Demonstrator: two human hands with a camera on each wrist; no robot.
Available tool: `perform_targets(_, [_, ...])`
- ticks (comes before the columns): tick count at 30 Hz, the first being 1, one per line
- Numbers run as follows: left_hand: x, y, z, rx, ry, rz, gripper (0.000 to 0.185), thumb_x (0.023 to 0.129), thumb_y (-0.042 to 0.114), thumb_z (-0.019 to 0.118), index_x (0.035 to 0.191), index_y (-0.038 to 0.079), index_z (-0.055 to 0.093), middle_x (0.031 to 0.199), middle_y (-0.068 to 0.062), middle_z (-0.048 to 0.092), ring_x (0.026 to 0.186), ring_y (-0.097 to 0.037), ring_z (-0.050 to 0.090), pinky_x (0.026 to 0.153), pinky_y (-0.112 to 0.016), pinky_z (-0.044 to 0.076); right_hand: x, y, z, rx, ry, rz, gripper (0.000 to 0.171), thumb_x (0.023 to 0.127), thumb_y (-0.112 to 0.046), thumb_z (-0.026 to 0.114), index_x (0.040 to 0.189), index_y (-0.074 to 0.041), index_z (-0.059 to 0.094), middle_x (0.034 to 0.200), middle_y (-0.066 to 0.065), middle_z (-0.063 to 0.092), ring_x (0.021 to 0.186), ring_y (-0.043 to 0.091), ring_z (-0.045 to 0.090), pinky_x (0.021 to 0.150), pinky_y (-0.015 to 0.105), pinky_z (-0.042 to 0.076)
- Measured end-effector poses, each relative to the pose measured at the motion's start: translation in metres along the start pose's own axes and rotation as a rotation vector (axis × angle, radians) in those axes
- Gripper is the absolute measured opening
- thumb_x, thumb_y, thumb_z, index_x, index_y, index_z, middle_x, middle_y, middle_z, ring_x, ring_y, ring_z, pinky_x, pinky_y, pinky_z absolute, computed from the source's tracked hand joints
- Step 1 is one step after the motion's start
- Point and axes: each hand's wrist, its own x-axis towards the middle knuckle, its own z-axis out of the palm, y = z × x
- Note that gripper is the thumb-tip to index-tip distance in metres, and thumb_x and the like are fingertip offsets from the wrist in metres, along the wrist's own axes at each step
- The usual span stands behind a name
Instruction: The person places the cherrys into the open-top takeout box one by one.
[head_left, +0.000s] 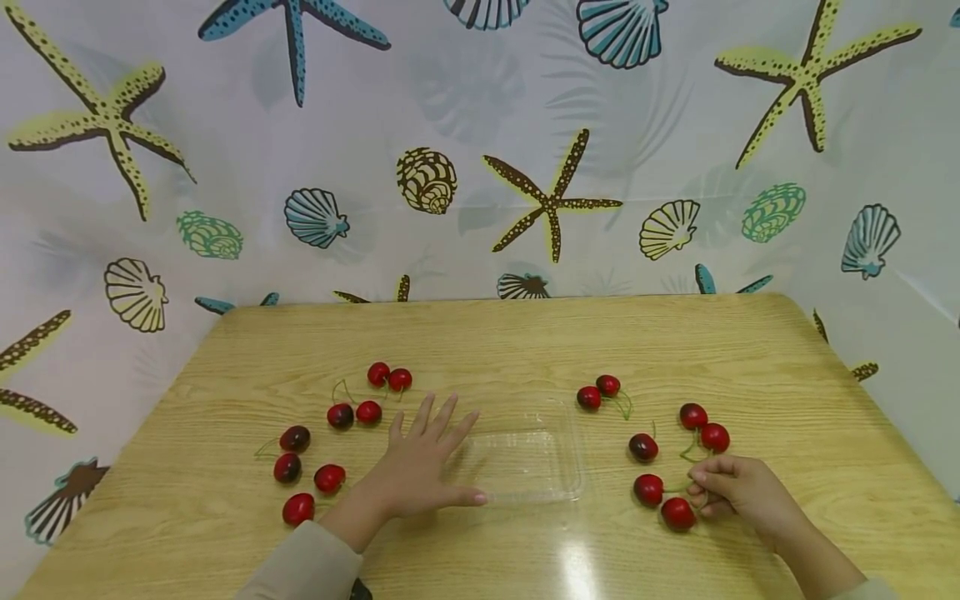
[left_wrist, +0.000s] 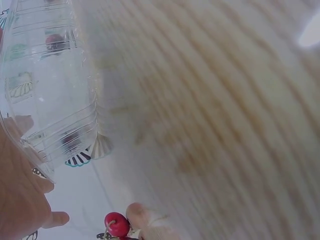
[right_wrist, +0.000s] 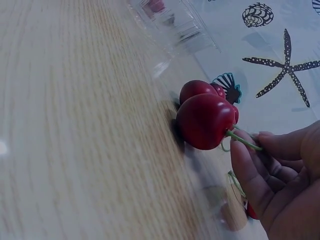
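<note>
My right hand (head_left: 750,496) pinches the green stem of a red cherry (head_left: 678,514) between thumb and fingertips; in the right wrist view that cherry (right_wrist: 205,122) seems to rest on the table. Beside it lies a darker cherry (head_left: 648,490), its stem reaching toward the same fingers. Whether both stems are pinched, I cannot tell. My left hand (head_left: 420,475) has its fingers spread at the left side of a clear plastic box (head_left: 576,467). Its thumb lies along the box's near edge; whether the hand touches the box is unclear.
Several cherries lie left of the box, among them a pair (head_left: 389,377) at the back and a dark one (head_left: 295,439). To the right are another pair (head_left: 597,392), a single cherry (head_left: 642,447) and a stemmed pair (head_left: 705,427). A patterned cloth (head_left: 465,100) hangs behind the wooden table (head_left: 480,333).
</note>
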Motion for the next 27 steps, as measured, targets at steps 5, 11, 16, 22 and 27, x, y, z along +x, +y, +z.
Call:
perform_targets(5, [-0.001, -0.001, 0.002, -0.007, 0.007, 0.006, 0.093, 0.067, 0.07, 0.048, 0.139, 0.021, 0.017, 0.143, -0.008, 0.002, 0.128, -0.034, -0.004, 0.09, -0.063, 0.003, 0.0, -0.002, 0.002, -0.019, 0.012, -0.024, 0.029, 0.089, -0.011, 0.047, 0.099, 0.017, 0.049, 0.081, 0.007, 0.058, 0.072, 0.016, 0.059, 0.066, 0.027, 0.048])
perform_targets(11, [-0.001, -0.003, 0.004, -0.022, 0.006, 0.013, 0.093, 0.067, 0.071, 0.047, 0.139, 0.021, 0.016, 0.143, -0.007, 0.0, 0.128, -0.032, -0.005, 0.09, -0.062, 0.003, -0.001, -0.007, 0.005, -0.018, 0.027, -0.043, 0.031, 0.089, -0.014, 0.048, 0.1, 0.015, 0.049, 0.081, 0.007, 0.059, 0.073, 0.016, 0.059, 0.066, 0.027, 0.048])
perform_targets(16, [-0.002, -0.004, 0.004, -0.046, 0.003, 0.018, 0.094, 0.067, 0.07, 0.048, 0.139, 0.02, 0.015, 0.143, -0.007, -0.002, 0.128, -0.031, -0.009, 0.091, -0.062, 0.004, -0.003, -0.012, 0.01, 0.008, 0.018, -0.075, 0.032, 0.088, -0.016, 0.05, 0.099, 0.015, 0.05, 0.082, 0.008, 0.06, 0.073, 0.016, 0.06, 0.066, 0.027, 0.048])
perform_targets(22, [-0.004, -0.006, 0.005, -0.064, 0.004, 0.019, 0.094, 0.067, 0.069, 0.049, 0.14, 0.021, 0.014, 0.143, -0.006, -0.004, 0.127, -0.028, -0.012, 0.092, -0.061, 0.004, -0.004, -0.017, 0.016, 0.015, 0.029, -0.141, 0.032, 0.089, -0.017, 0.049, 0.097, 0.014, 0.05, 0.082, 0.01, 0.06, 0.072, 0.017, 0.061, 0.066, 0.027, 0.048])
perform_targets(27, [-0.005, -0.007, 0.007, -0.069, 0.014, 0.027, 0.094, 0.067, 0.069, 0.049, 0.139, 0.02, 0.015, 0.143, -0.007, -0.003, 0.128, -0.03, -0.01, 0.092, -0.061, 0.006, -0.004, -0.022, 0.023, 0.025, 0.068, -0.185, 0.032, 0.088, -0.017, 0.05, 0.095, 0.014, 0.05, 0.079, 0.009, 0.06, 0.071, 0.018, 0.06, 0.066, 0.028, 0.049])
